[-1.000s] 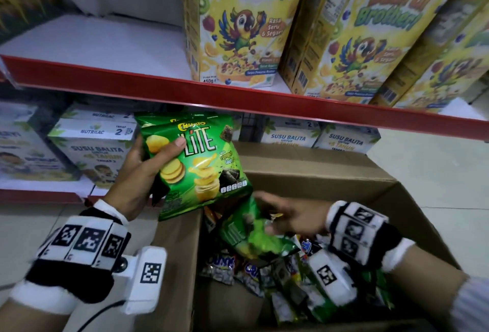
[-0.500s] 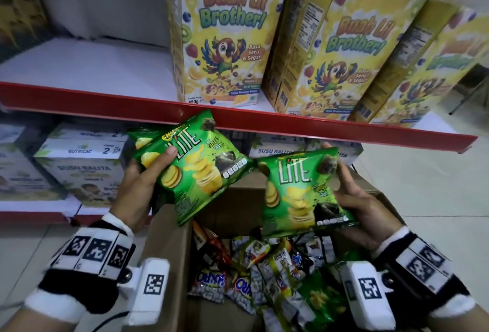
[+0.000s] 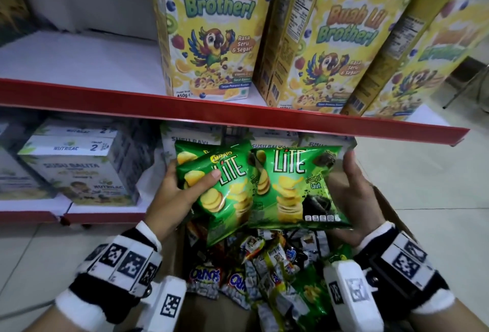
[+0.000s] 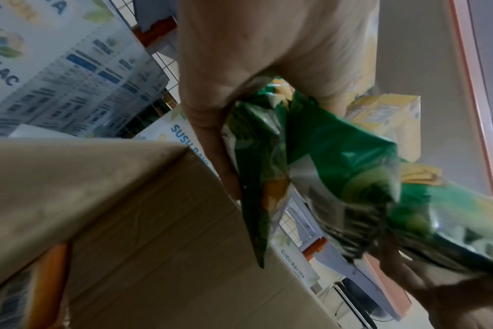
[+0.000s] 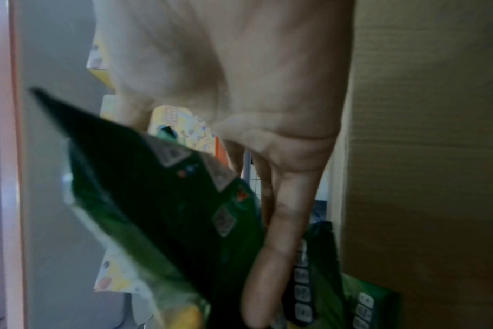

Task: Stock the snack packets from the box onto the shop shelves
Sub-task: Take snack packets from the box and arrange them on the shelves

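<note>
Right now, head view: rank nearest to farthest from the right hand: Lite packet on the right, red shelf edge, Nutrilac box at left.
From the right hand:
1. Lite packet on the right: held in that hand, over the open box.
2. red shelf edge: just above the fingertips.
3. Nutrilac box: far left on the lower shelf, beyond the left hand.

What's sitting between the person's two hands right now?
In the head view, green Lite chip packets span the gap: the left hand grips overlapping ones, and the right hand holds another beside them.
</note>
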A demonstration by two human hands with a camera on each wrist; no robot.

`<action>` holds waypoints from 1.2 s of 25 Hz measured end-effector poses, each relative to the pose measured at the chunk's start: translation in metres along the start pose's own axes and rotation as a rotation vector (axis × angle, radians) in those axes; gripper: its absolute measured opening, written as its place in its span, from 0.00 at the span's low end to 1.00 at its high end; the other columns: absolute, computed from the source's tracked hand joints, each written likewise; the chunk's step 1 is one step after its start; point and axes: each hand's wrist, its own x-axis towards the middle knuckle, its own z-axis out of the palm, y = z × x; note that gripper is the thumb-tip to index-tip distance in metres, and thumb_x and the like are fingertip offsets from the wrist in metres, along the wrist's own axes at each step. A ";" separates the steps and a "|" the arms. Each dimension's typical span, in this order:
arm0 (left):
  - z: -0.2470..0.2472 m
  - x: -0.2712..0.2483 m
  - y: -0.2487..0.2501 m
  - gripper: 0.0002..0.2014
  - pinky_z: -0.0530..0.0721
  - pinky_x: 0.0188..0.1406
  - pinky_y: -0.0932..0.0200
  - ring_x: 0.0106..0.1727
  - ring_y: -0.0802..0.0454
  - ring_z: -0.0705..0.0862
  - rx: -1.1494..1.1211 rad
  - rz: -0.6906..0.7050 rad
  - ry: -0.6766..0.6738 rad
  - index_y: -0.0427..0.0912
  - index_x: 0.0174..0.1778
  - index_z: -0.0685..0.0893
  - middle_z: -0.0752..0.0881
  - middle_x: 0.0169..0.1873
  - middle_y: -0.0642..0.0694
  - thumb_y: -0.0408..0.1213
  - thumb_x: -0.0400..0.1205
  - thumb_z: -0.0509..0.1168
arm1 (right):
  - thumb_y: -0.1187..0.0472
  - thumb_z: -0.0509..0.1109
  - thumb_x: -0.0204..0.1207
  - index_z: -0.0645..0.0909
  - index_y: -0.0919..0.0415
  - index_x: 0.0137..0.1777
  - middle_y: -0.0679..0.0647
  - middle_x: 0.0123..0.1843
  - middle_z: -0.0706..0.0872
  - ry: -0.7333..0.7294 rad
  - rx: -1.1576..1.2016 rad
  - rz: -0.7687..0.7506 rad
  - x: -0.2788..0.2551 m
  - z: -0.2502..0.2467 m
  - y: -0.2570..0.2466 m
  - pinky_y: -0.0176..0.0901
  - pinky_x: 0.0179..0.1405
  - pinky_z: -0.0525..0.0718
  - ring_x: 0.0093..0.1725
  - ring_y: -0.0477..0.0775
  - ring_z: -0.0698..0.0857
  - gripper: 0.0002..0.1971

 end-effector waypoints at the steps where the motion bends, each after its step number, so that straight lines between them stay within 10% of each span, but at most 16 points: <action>1: 0.003 -0.001 -0.001 0.35 0.83 0.57 0.53 0.53 0.56 0.89 0.002 0.011 0.019 0.47 0.63 0.80 0.90 0.51 0.52 0.51 0.60 0.79 | 0.42 0.70 0.71 0.85 0.58 0.56 0.48 0.35 0.91 -0.043 -0.018 0.009 -0.003 0.003 -0.004 0.25 0.28 0.83 0.33 0.33 0.88 0.22; 3: 0.009 -0.002 -0.003 0.32 0.84 0.53 0.56 0.50 0.57 0.89 0.006 0.027 0.040 0.51 0.59 0.80 0.91 0.49 0.54 0.50 0.59 0.78 | 0.49 0.85 0.54 0.78 0.55 0.64 0.50 0.47 0.92 -0.169 -0.083 0.072 -0.003 0.005 -0.002 0.29 0.35 0.86 0.45 0.41 0.91 0.36; 7: 0.013 0.003 0.001 0.31 0.87 0.39 0.68 0.46 0.61 0.90 -0.037 0.067 0.068 0.52 0.57 0.81 0.91 0.46 0.57 0.48 0.57 0.79 | 0.73 0.76 0.58 0.79 0.63 0.52 0.57 0.39 0.91 -0.068 -0.014 0.090 0.004 0.010 0.005 0.42 0.32 0.88 0.36 0.55 0.91 0.21; 10: 0.014 0.006 0.005 0.24 0.84 0.38 0.72 0.47 0.61 0.90 -0.055 0.081 0.033 0.58 0.53 0.82 0.91 0.47 0.58 0.46 0.61 0.78 | 0.71 0.73 0.57 0.78 0.66 0.47 0.58 0.32 0.89 -0.047 0.130 0.091 0.005 0.008 0.006 0.45 0.28 0.88 0.28 0.56 0.89 0.16; 15: 0.016 -0.001 -0.006 0.29 0.86 0.43 0.67 0.52 0.55 0.90 -0.120 0.096 0.077 0.51 0.60 0.82 0.91 0.52 0.53 0.46 0.63 0.82 | 0.53 0.85 0.52 0.84 0.60 0.52 0.63 0.51 0.91 -0.001 -0.043 -0.026 0.006 0.017 0.020 0.61 0.55 0.87 0.51 0.65 0.90 0.27; 21: -0.001 0.005 -0.024 0.34 0.84 0.56 0.52 0.57 0.52 0.88 -0.215 0.063 0.173 0.45 0.63 0.83 0.90 0.55 0.50 0.50 0.61 0.80 | 0.45 0.85 0.52 0.86 0.54 0.51 0.56 0.51 0.92 0.166 -0.162 -0.251 0.005 0.016 0.072 0.49 0.50 0.89 0.52 0.58 0.91 0.27; 30: 0.010 -0.019 0.023 0.41 0.85 0.58 0.52 0.61 0.47 0.87 -0.177 -0.106 0.195 0.37 0.67 0.81 0.88 0.58 0.43 0.53 0.59 0.81 | 0.56 0.80 0.58 0.84 0.55 0.53 0.46 0.50 0.92 0.177 -0.216 -0.173 -0.006 0.034 0.039 0.32 0.47 0.85 0.50 0.45 0.90 0.21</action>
